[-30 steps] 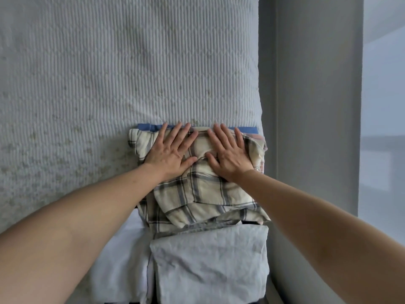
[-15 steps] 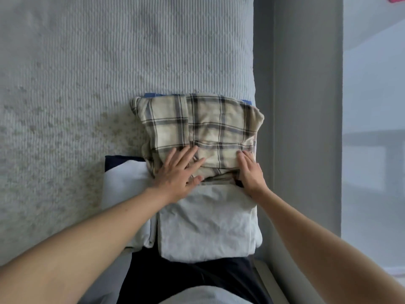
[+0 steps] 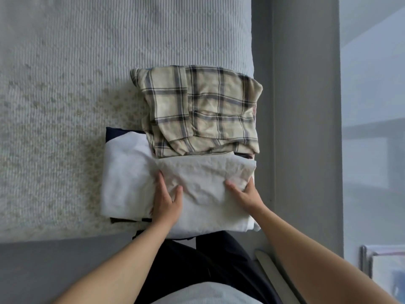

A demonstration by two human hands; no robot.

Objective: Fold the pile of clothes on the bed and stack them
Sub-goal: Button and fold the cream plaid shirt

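A folded beige plaid shirt (image 3: 201,110) tops a stack at the bed's right edge. In front of it lies a folded pale grey garment (image 3: 206,185). My left hand (image 3: 167,200) grips its left side, thumb on top and fingers tucked under the edge. My right hand (image 3: 245,191) grips its right side the same way. A folded white garment (image 3: 127,178) sits to the left, over a dark navy piece (image 3: 111,132).
The ribbed grey-white mattress (image 3: 87,84) stretches far to the left and beyond. A grey wall (image 3: 304,128) runs along the bed's right edge. My dark trousers (image 3: 197,260) press against the near bed edge.
Both hands left the plaid shirt and drew back toward me onto the pale grey garment, closing on its sides. The view pulled back and shows the near bed edge.
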